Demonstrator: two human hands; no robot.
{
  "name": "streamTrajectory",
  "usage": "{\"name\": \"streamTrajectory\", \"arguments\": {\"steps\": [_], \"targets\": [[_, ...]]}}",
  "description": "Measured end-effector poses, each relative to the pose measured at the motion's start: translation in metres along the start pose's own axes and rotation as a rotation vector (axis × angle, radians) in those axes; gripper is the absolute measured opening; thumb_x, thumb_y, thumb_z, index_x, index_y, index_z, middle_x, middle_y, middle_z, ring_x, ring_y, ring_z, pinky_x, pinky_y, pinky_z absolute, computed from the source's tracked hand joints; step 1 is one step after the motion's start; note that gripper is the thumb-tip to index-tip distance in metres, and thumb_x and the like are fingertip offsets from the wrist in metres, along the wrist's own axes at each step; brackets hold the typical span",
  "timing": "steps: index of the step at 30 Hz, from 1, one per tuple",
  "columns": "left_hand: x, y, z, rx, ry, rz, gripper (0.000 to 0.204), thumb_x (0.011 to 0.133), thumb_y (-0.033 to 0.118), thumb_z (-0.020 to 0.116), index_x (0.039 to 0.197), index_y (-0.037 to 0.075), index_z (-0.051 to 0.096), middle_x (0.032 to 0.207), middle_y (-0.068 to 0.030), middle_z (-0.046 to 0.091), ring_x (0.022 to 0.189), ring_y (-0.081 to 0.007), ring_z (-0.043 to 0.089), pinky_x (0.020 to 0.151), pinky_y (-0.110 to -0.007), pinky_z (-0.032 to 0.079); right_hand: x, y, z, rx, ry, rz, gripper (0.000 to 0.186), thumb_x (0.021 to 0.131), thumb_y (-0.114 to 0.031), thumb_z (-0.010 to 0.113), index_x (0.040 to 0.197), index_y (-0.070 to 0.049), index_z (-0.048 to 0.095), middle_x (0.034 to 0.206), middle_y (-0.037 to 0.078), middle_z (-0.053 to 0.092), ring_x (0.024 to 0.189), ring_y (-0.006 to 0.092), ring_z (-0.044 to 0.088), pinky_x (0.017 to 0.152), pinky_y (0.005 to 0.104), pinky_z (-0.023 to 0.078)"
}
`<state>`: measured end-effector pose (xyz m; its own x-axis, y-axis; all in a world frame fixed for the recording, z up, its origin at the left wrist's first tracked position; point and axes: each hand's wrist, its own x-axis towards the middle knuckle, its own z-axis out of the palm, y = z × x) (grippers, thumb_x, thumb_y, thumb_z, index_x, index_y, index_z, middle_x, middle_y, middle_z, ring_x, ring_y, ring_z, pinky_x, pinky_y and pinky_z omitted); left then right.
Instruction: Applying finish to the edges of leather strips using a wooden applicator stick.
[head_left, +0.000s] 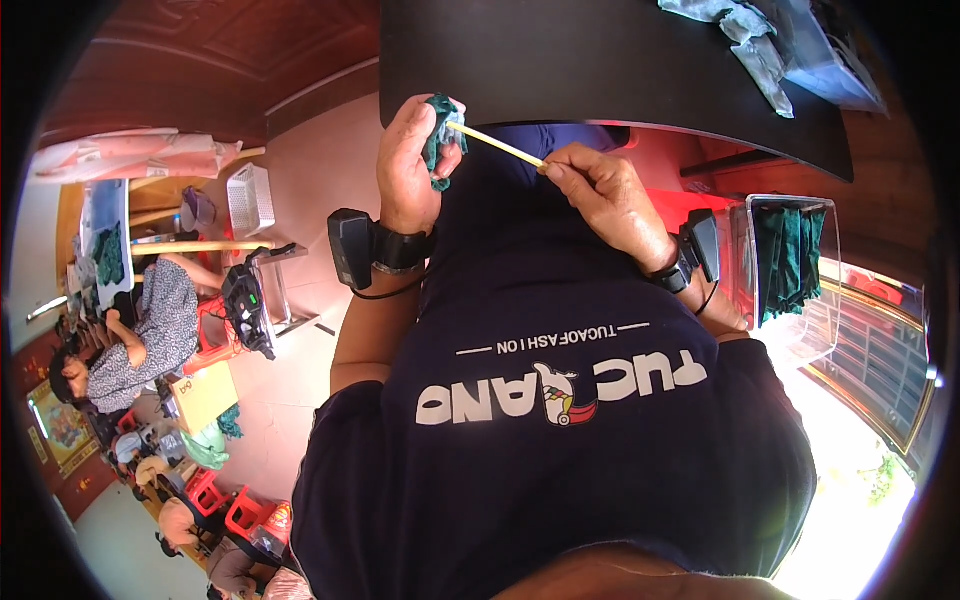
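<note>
My left hand point(408, 165) is closed round a small bunched piece of dark green cloth point(438, 140), with a paler patch showing at its side. A thin, pale yellow stick point(500, 145) runs from that cloth across to my right hand point(605, 195). There my thumb and fingers pinch its near end. The far tip of the stick meets the cloth; whether it goes inside cannot be made out. Both hands are held up in front of my body, close to the edge of the dark table point(520, 65).
Crumpled pale plastic point(745, 45) and a clear container point(825, 65) lie at the table's far right. A clear bin point(745, 260) with dark green cloth point(790, 262) stands to my right. On the left are a seated person point(150, 325), a white basket point(250, 200) and red stools point(245, 512).
</note>
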<state>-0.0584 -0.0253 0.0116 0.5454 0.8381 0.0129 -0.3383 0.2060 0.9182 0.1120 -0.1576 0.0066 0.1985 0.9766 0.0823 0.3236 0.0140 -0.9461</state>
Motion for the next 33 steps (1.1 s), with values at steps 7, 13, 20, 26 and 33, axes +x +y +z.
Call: {"name": "streamTrajectory", "arguments": {"steps": [7, 13, 20, 26, 33], "targets": [[-0.001, -0.002, 0.002, -0.053, 0.063, -0.014, 0.032, 0.096, 0.027, 0.039, 0.094, -0.001, 0.054, 0.062, -0.0025, 0.047, 0.048, -0.0074, 0.037, 0.046, -0.02, 0.028, -0.001, -0.002, -0.002, -0.006, -0.015, 0.062, 0.016, 0.09, -0.015, 0.057, 0.089, 0.0, 0.061, 0.056, 0.005, 0.047, 0.051, 0.0095, 0.04, 0.048, 0.0267, 0.037], [-0.001, -0.007, 0.001, -0.023, -0.08, -0.047, 0.034, 0.096, 0.029, 0.038, 0.093, -0.001, 0.055, 0.06, -0.0015, 0.044, 0.047, -0.0069, 0.035, 0.044, -0.02, 0.027, -0.002, 0.0, 0.002, 0.037, -0.021, 0.086, 0.015, 0.091, -0.014, 0.055, 0.09, 0.0, 0.061, 0.057, 0.001, 0.047, 0.054, 0.0062, 0.04, 0.049, 0.0252, 0.036], [-0.01, -0.019, 0.018, 0.186, -0.103, -0.051, 0.044, 0.098, 0.039, 0.032, 0.099, 0.001, 0.052, 0.057, -0.0007, 0.042, 0.045, -0.007, 0.034, 0.042, -0.021, 0.026, -0.001, 0.002, 0.009, 0.342, -0.107, 0.206, 0.017, 0.095, -0.015, 0.05, 0.094, -0.002, 0.06, 0.061, -0.006, 0.04, 0.054, 0.0016, 0.033, 0.049, 0.0181, 0.028], [-0.01, -0.029, 0.027, 0.227, -0.101, -0.027, 0.042, 0.098, 0.039, 0.032, 0.101, 0.001, 0.051, 0.058, -0.0017, 0.043, 0.046, -0.0078, 0.035, 0.042, -0.021, 0.027, 0.001, 0.004, 0.016, 0.44, -0.091, 0.198, 0.02, 0.094, -0.019, 0.051, 0.089, -0.002, 0.06, 0.061, -0.007, 0.042, 0.056, 0.0024, 0.036, 0.048, 0.0193, 0.03], [-0.002, -0.022, 0.007, -0.223, -0.111, -0.022, 0.036, 0.097, 0.029, 0.032, 0.103, -0.002, 0.05, 0.063, -0.0057, 0.044, 0.048, -0.0107, 0.035, 0.044, -0.022, 0.029, 0.01, 0.001, 0.009, 0.124, -0.014, 0.092, 0.017, 0.092, -0.017, 0.055, 0.09, -0.001, 0.06, 0.058, -0.004, 0.044, 0.054, 0.004, 0.039, 0.047, 0.0221, 0.032]]}}
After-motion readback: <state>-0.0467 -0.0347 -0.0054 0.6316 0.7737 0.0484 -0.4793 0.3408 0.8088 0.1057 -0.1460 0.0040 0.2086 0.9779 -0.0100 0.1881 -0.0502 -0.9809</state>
